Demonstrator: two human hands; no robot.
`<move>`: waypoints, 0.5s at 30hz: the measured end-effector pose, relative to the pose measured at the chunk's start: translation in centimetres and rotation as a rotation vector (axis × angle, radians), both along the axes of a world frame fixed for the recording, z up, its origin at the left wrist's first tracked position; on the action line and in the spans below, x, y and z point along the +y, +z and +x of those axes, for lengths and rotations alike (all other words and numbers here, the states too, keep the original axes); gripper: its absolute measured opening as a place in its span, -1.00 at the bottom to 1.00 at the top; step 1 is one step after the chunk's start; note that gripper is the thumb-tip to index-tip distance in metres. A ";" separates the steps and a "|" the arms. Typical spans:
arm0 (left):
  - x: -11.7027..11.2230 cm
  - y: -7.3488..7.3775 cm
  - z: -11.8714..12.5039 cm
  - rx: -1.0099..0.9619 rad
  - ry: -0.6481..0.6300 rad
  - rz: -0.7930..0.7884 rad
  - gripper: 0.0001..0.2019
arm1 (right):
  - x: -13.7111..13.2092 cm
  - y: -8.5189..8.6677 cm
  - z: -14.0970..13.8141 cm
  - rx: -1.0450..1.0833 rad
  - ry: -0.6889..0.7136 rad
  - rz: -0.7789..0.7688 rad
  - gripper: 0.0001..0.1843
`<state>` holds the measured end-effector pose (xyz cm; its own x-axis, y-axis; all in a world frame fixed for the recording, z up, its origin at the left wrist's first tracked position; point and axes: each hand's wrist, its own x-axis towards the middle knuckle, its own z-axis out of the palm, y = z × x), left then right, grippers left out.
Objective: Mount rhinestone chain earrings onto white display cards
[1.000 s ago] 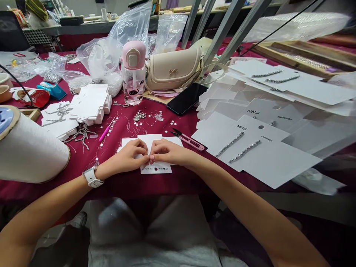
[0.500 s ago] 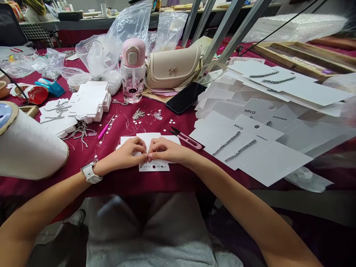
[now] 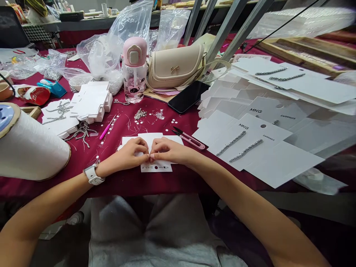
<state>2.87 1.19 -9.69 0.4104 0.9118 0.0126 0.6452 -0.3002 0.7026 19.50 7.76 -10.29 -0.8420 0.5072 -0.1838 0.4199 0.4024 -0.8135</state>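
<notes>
A white earring card (image 3: 156, 167) lies on the dark red cloth, its printed edge and round hole toward me. Over its middle, my left hand (image 3: 136, 152) and my right hand (image 3: 165, 150) meet with thumbs and forefingers pinched together. Whatever sits between those fingertips is too small to make out. More white card spreads beneath both hands. Just right of my right hand lie pink thread snips (image 3: 189, 138) with dark blades. Beyond the hands are a small heap of silver chain pieces (image 3: 140, 114) and some clear bits (image 3: 159, 114).
Finished-looking cards with silver strand earrings (image 3: 246, 148) pile up at right. At left stand a large thread spool (image 3: 36, 144), a stack of white cards (image 3: 90, 100) and a pink pen-like tool (image 3: 107, 129). Behind are a bottle (image 3: 135, 70), a cream bag (image 3: 175, 66) and a phone (image 3: 188, 97).
The whole view has shifted slightly, so things appear a little further right. Both hands keep their pinch over the card, with barely any finger movement.
</notes>
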 end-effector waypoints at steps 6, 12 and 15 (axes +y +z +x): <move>-0.1 0.2 0.1 0.008 0.018 0.003 -0.77 | 0.0 -0.1 0.0 0.025 -0.017 0.005 -0.82; -0.1 0.2 0.2 0.011 0.012 0.011 -0.78 | -0.1 -0.1 0.0 0.011 -0.025 -0.014 -0.81; 0.0 0.1 0.1 0.015 0.011 0.015 -0.78 | -0.1 -0.1 0.0 -0.001 -0.022 -0.025 -0.80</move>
